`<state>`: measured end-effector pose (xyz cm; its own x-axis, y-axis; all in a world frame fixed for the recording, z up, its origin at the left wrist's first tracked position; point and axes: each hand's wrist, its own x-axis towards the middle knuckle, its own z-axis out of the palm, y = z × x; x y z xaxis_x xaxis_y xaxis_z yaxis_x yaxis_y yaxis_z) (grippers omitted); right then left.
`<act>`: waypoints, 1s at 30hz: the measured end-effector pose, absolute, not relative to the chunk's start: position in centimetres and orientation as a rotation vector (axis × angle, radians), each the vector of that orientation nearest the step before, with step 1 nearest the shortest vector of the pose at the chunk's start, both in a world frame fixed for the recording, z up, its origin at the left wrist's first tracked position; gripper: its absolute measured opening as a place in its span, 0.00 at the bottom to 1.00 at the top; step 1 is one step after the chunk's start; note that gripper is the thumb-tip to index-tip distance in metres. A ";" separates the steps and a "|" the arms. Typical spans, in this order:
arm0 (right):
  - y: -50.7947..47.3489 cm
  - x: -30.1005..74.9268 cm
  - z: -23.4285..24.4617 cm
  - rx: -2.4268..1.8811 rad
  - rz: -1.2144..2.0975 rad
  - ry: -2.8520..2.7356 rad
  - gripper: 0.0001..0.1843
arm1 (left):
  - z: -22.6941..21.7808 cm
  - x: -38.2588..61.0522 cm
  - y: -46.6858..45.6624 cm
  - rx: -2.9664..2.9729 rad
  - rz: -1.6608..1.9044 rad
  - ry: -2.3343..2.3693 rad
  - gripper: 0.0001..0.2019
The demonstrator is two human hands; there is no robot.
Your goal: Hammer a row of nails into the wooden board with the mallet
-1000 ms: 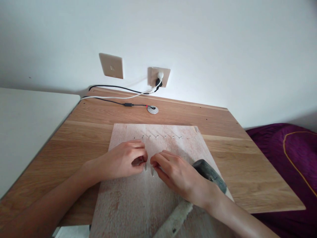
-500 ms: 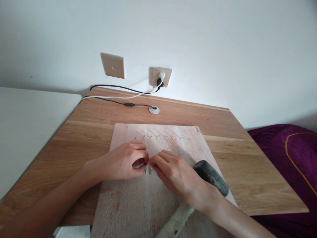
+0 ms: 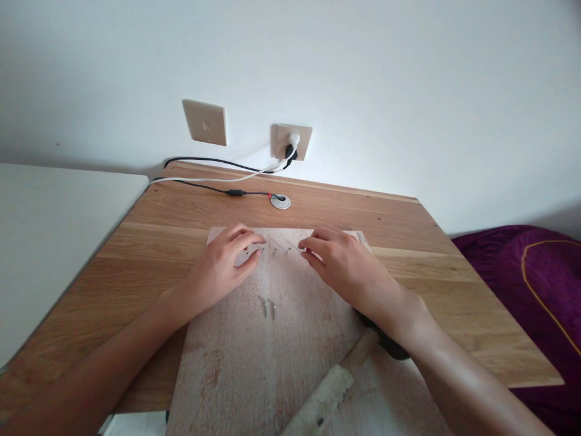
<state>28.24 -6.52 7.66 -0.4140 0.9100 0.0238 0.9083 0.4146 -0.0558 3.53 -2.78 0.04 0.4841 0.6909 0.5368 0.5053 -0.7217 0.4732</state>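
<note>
A pale wooden board [image 3: 236, 363] lies on the desk with a row of small nails [image 3: 288, 250] along its far part. My left hand [image 3: 227, 257] is over the row's left end, thumb and fingers apart around a nail, with nothing visible in them. On the right, my right hand [image 3: 340, 260] has its thumb and fingertips slightly parted beside another nail of the row, hiding the nails farther right. Two loose-looking nails [image 3: 273, 311] are nearer me, in the middle of the board. Under my right forearm is a mallet [image 3: 327, 393], its dark head partly hidden.
The wooden desk [image 3: 454, 303] meets a white wall holding a socket [image 3: 305, 142] with plugs and a blank plate [image 3: 204, 122]. Black and white cables [image 3: 218, 178] run along the back. A white surface [image 3: 54, 242] stands left; purple fabric [image 3: 499, 260] lies right.
Both hands have left the two nails in the middle of the board and moved farther away, toward the row. They have also spread apart from each other, uncovering the two nails and the mallet's handle.
</note>
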 end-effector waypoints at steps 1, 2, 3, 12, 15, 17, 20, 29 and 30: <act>-6.0 28.1 7.8 -1.704 0.023 -2.628 0.10 | -0.2 3.6 -2.6 2.489 1.076 1.027 0.07; -5.6 27.9 7.9 -1.727 0.001 -2.655 0.11 | -0.4 3.6 -2.4 2.499 1.073 1.023 0.07; -5.2 27.6 8.0 -1.741 -0.010 -2.679 0.10 | -0.5 3.7 -2.4 2.507 1.066 1.015 0.06; -4.2 26.0 7.4 -1.725 -0.029 -2.782 0.15 | -1.1 3.9 -2.3 2.537 1.036 1.006 0.07; -4.0 25.9 7.3 -1.711 -0.057 -2.799 0.16 | -1.2 4.0 -2.2 2.534 1.022 1.015 0.06; -3.9 25.9 7.2 -1.707 -0.072 -2.809 0.17 | -1.2 4.0 -2.2 2.532 1.015 1.022 0.06; -3.8 26.0 6.8 -1.698 -0.079 -2.823 0.17 | -1.2 4.1 -2.2 2.529 1.009 1.015 0.05; -3.5 25.8 6.7 -1.674 -0.013 -2.818 0.13 | -1.0 4.3 -2.2 2.514 0.977 1.110 0.05; -3.5 25.8 7.0 -1.681 -0.003 -2.810 0.13 | -0.9 4.4 -2.2 2.510 0.979 1.115 0.05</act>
